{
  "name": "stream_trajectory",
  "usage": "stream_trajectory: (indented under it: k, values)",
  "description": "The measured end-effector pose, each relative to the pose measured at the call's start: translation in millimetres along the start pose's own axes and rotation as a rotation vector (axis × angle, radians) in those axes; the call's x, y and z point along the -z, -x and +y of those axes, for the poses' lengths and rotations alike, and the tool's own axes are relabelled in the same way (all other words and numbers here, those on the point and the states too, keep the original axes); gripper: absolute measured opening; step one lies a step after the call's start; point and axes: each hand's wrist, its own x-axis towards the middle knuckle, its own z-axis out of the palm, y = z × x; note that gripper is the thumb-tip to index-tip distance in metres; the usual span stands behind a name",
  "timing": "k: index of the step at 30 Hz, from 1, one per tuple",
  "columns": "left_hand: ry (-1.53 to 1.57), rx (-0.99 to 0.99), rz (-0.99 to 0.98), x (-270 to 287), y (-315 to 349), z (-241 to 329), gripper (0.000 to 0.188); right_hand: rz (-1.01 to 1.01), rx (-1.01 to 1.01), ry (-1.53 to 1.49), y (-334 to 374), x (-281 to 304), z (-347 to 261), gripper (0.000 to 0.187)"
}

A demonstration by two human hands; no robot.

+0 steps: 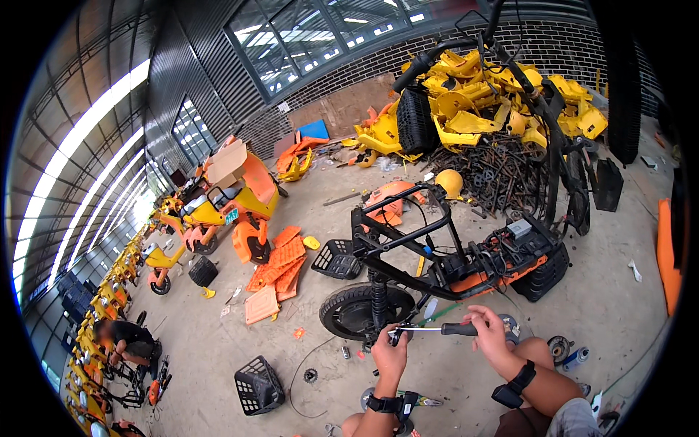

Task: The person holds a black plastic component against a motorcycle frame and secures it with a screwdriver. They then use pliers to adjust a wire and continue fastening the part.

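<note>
My right hand (492, 336) holds the dark handle of a screwdriver (459, 329) by its end, with the bright shaft pointing left. At the shaft's tip my left hand (390, 354) is closed around a small dark part beside the rear wheel; the fingers hide most of it, and I cannot make out its kind. Just beyond stands a stripped scooter frame (408, 271), black, with its wheel (349, 312) and a black shock absorber (378, 302) close to my left hand.
Black plastic baskets (260, 386) lie on the floor to the left. Orange panels (280, 266) are stacked farther off. Yellow body parts (466, 102) and dark metal pieces (499, 171) are heaped behind the frame. A spray can (576, 357) lies at right. Another person (127, 339) crouches far left.
</note>
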Motion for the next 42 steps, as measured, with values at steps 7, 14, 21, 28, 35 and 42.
stream_trajectory:
  k: [7, 14, 21, 28, 35, 42]
  values:
    - [-0.026, -0.022, 0.01, 1.3, -0.5, 3.3, 0.023, -0.049, -0.028, -0.035, -6.1, 4.3, 0.1, 0.028]
    - [0.027, 0.013, 0.004, -0.3, -0.5, -1.1, 0.028, -0.048, 0.276, 0.194, -1.0, -0.2, -1.0, 0.035]
    - [0.03, -0.022, 0.019, 2.9, -2.0, 0.3, 0.026, -0.084, -0.12, 0.086, -6.7, 7.6, 0.3, 0.041]
    - [0.067, -0.025, 0.023, 5.1, -1.3, 1.6, 0.024, -0.057, 0.32, 0.182, -12.8, 2.5, 13.3, 0.03]
    - [0.004, -0.079, 0.045, 10.4, -0.1, 7.0, 0.024, -0.063, 0.206, 0.129, -9.8, 3.7, 15.1, 0.028]
    - [0.037, -0.06, 0.05, 10.3, -1.4, 5.5, 0.024, -0.074, 0.025, 0.086, -10.5, 4.8, 12.8, 0.03]
